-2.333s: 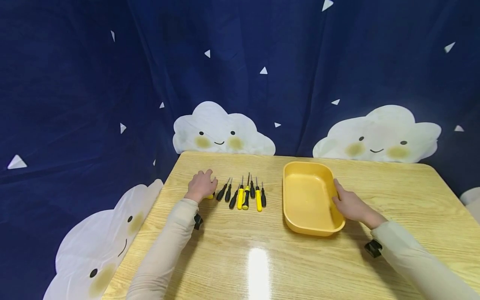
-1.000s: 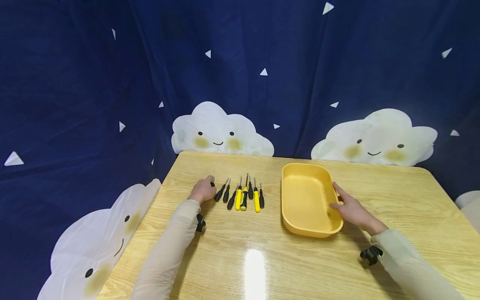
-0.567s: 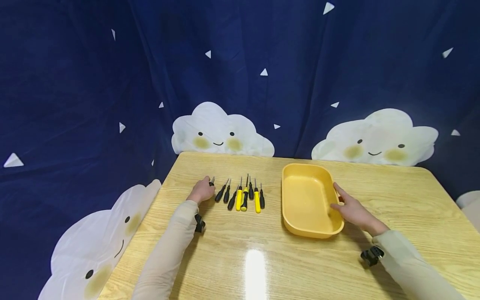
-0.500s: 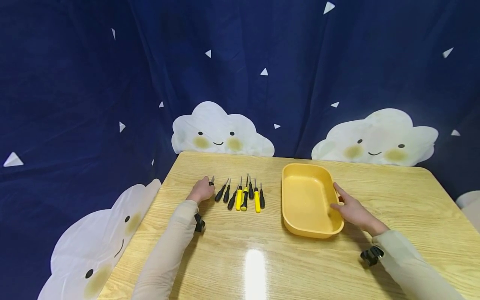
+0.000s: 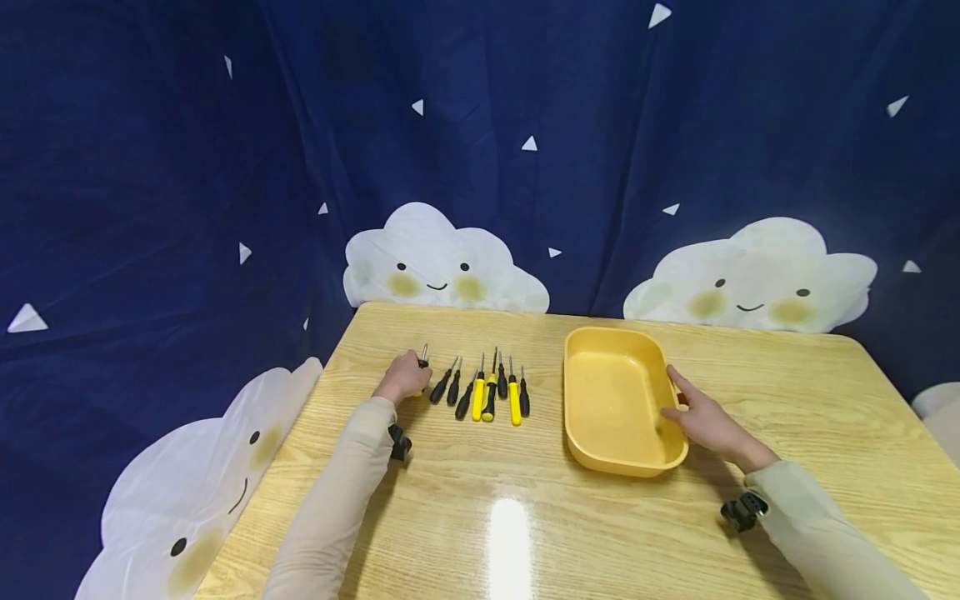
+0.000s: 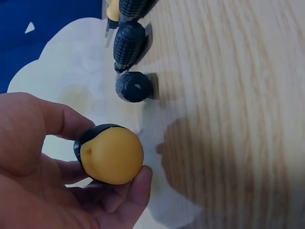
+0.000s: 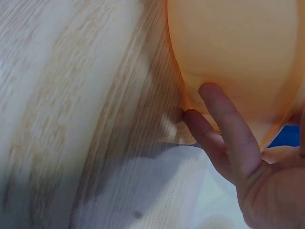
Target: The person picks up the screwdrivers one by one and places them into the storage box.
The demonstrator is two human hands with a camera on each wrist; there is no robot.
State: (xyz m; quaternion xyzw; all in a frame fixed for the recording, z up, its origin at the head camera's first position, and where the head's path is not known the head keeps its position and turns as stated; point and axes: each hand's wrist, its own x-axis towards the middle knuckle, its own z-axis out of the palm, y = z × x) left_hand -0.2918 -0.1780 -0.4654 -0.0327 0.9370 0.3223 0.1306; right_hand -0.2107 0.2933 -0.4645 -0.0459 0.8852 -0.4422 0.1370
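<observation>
My left hand (image 5: 405,377) grips a screwdriver (image 5: 423,363) at the left end of a row of screwdrivers. In the left wrist view, the rounded yellow end of its black-and-yellow handle (image 6: 116,155) faces the camera, with thumb and fingers round it. Its metal shaft points away from me. On the right, my right hand (image 5: 708,421) holds the side of a yellow plastic tub (image 5: 615,400), thumb over the rim. The right wrist view shows fingers (image 7: 233,129) against the tub's outer wall.
Several screwdrivers with black handles (image 5: 454,390) or yellow handles (image 5: 514,403) lie side by side between left hand and tub. All stand on a light wooden table (image 5: 420,517). A dark blue curtain (image 5: 480,150) with white clouds hangs behind the table and along its left side.
My left hand, earlier spread over the leftmost screwdriver, has closed round its handle. More of its shaft now shows above the fingers. The right hand and tub stay nearly in place.
</observation>
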